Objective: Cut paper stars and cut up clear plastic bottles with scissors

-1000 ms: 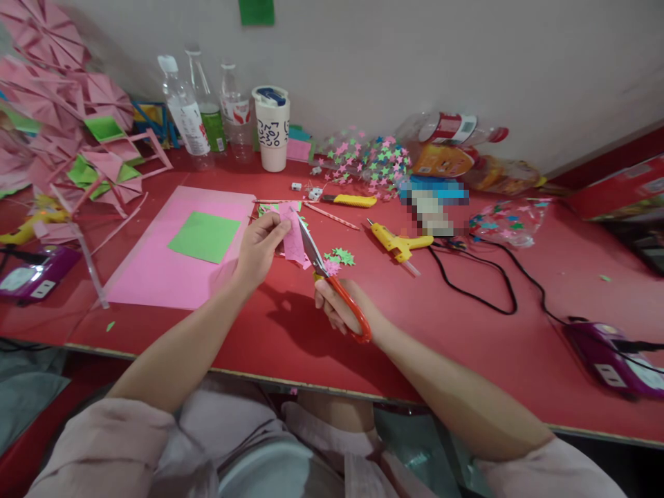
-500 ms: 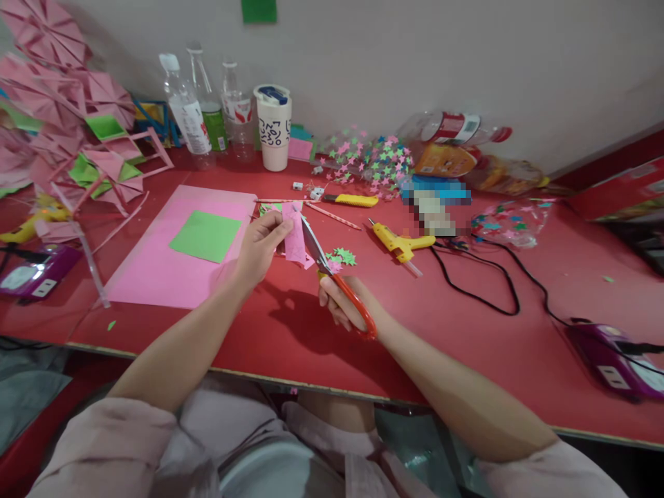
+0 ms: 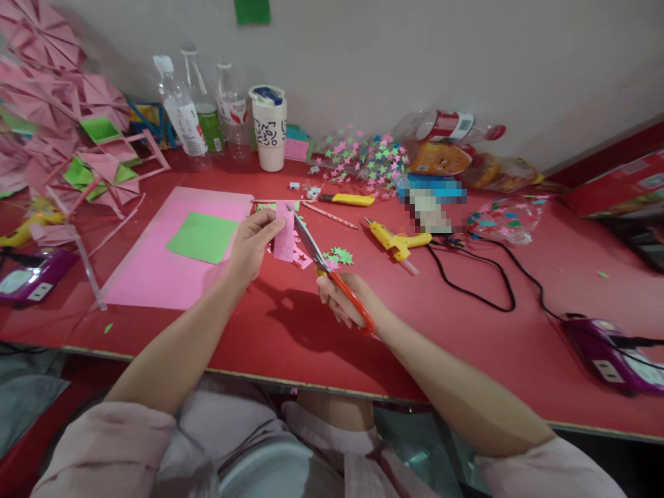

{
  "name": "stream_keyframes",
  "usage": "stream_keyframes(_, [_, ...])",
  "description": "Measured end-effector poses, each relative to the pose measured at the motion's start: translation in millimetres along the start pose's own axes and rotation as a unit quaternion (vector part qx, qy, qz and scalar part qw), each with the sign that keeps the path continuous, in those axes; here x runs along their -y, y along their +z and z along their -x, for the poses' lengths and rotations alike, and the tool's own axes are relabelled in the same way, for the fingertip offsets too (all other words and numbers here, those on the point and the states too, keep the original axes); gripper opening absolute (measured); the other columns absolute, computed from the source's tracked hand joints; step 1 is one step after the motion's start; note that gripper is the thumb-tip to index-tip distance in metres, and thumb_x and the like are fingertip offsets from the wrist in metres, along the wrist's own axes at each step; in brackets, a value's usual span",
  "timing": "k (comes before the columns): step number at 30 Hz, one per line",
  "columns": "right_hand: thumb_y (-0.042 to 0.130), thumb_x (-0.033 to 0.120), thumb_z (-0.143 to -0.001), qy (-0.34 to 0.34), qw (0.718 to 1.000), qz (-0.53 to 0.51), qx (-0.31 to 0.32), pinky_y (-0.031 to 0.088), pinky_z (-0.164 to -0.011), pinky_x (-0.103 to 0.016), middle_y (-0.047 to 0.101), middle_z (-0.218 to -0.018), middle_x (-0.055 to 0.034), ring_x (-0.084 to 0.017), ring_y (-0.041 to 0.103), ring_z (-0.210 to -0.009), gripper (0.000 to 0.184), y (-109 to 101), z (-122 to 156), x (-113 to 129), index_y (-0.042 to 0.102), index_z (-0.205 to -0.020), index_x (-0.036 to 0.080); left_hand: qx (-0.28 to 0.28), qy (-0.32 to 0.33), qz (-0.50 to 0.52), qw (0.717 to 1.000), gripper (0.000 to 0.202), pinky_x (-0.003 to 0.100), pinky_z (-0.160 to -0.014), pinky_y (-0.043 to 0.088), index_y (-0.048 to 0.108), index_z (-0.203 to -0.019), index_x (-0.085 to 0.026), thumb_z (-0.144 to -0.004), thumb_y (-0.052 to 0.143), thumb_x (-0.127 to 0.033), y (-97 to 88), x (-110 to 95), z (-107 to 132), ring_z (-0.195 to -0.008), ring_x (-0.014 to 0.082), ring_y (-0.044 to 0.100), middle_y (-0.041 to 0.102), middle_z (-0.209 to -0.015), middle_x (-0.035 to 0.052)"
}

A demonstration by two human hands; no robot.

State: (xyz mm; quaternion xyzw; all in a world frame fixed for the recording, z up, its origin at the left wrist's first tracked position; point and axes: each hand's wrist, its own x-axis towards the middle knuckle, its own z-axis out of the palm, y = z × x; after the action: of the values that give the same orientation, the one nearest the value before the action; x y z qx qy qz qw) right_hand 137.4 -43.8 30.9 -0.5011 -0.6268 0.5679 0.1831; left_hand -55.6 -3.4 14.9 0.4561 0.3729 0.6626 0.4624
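Strip shifted; scissors point forward-left.

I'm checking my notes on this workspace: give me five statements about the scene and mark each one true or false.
1. The right hand holds the orange-handled scissors. True.
2. The left hand grips the yellow glue gun. False: the left hand holds a strip of pink paper; the yellow glue gun lies on the red table.
3. A green paper square lies on the large pink sheet. True.
4. The white cup lies on its side. False: the white cup stands upright.
5. The yellow cutter lies on the large pink sheet. False: it lies on the red table, to the right of that sheet.
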Motion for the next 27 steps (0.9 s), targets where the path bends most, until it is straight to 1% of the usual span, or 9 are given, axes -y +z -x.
stream_keyframes(4, [0.052,0.063,-0.078,-0.021,1.000,-0.022,-0.009,0.029,-0.031,-0.020,0.036,-0.030,0.0095,-0.006,0.036,-0.024,0.047,0,0,-1,0.044,-0.058,0.021,-0.010,-0.038,0.029,0.999,0.019,0.016,-0.043,0.036,0.051,-0.061,-0.017,-0.071,0.066,-0.025,0.5,-5,0,-0.045,0.0038,0.044,0.046,-0.053,-0.0047])
stream_keyframes(8, [0.049,0.063,-0.080,-0.030,0.998,-0.027,-0.042,0.033,-0.033,-0.021,0.036,-0.029,0.0093,-0.007,0.035,-0.024,0.047,0,-2,-2,0.043,-0.059,0.022,0.045,-0.128,0.057,0.989,0.014,0.019,-0.039,0.042,0.051,-0.069,-0.019,-0.066,0.064,-0.024,1.1,-9,0,-0.043,0.0082,0.053,0.058,-0.055,-0.0024])
stream_keyframes(10, [0.049,0.064,-0.080,-0.036,0.997,-0.031,-0.053,0.034,-0.034,-0.021,0.036,-0.029,0.0094,-0.007,0.035,-0.024,0.047,-1,-3,-3,0.043,-0.059,0.022,0.054,-0.149,0.077,0.984,0.014,0.019,-0.040,0.044,0.051,-0.071,-0.019,-0.066,0.064,-0.023,1.3,-11,0,-0.043,0.0080,0.054,0.060,-0.055,-0.0026])
stream_keyframes(12, [0.050,0.065,-0.079,-0.041,0.997,-0.035,-0.056,0.034,-0.034,-0.021,0.036,-0.029,0.0093,-0.007,0.035,-0.024,0.048,-1,-4,-5,0.043,-0.059,0.022,0.038,-0.159,0.101,0.981,0.015,0.017,-0.041,0.045,0.049,-0.070,-0.019,-0.066,0.063,-0.022,1.4,-13,-1,-0.043,0.0062,0.054,0.058,-0.054,-0.0039])
stream_keyframes(16, [0.056,0.065,-0.076,-0.045,0.997,-0.046,-0.051,0.033,-0.033,-0.021,0.035,-0.030,0.0097,-0.006,0.034,-0.024,0.048,-1,-6,-7,0.044,-0.058,0.021,-0.042,-0.198,0.143,0.969,0.016,0.013,-0.035,0.039,0.050,-0.072,-0.019,-0.067,0.065,-0.022,0.6,-16,-5,-0.043,0.0035,0.053,0.060,-0.060,-0.0035])
stream_keyframes(19, [0.057,0.064,-0.075,-0.043,0.997,-0.048,-0.043,0.032,-0.032,-0.021,0.036,-0.030,0.0096,-0.006,0.035,-0.024,0.048,-1,-7,-8,0.045,-0.057,0.021,-0.084,-0.193,0.188,0.959,0.015,0.010,-0.036,0.036,0.051,-0.071,-0.018,-0.066,0.066,-0.017,-1.5,-15,-9,-0.044,0.0007,0.051,0.057,-0.059,-0.0045])
stream_keyframes(22, [0.058,0.066,-0.074,-0.034,0.997,-0.042,-0.047,0.032,-0.032,-0.020,0.037,-0.030,0.0091,-0.007,0.036,-0.025,0.049,0,-8,-9,0.045,-0.057,0.021,-0.090,-0.150,0.232,0.957,0.020,0.009,-0.044,0.041,0.047,-0.062,-0.017,-0.064,0.066,-0.012,-2.9,-11,-11,-0.049,0.0000,0.051,0.050,-0.053,-0.0058])
stream_keyframes(24, [0.059,0.066,-0.073,-0.028,0.998,-0.041,-0.045,0.032,-0.032,-0.020,0.037,-0.030,0.0093,-0.006,0.037,-0.025,0.049,0,-8,-10,0.045,-0.057,0.021,-0.083,-0.123,0.227,0.963,0.020,0.011,-0.050,0.045,0.048,-0.061,-0.017,-0.065,0.067,-0.013,-2.0,-8,-10,-0.054,0.0013,0.054,0.051,-0.054,-0.0050])
stream_keyframes(27, [0.060,0.064,-0.072,-0.025,0.998,-0.038,-0.033,0.032,-0.032,-0.020,0.037,-0.030,0.0097,-0.006,0.037,-0.025,0.048,1,-9,-11,0.045,-0.057,0.021,-0.074,-0.103,0.175,0.976,0.013,0.015,-0.052,0.046,0.056,-0.070,-0.017,-0.068,0.069,-0.020,1.4,-7,-5,-0.056,0.0039,0.058,0.060,-0.061,-0.0027])
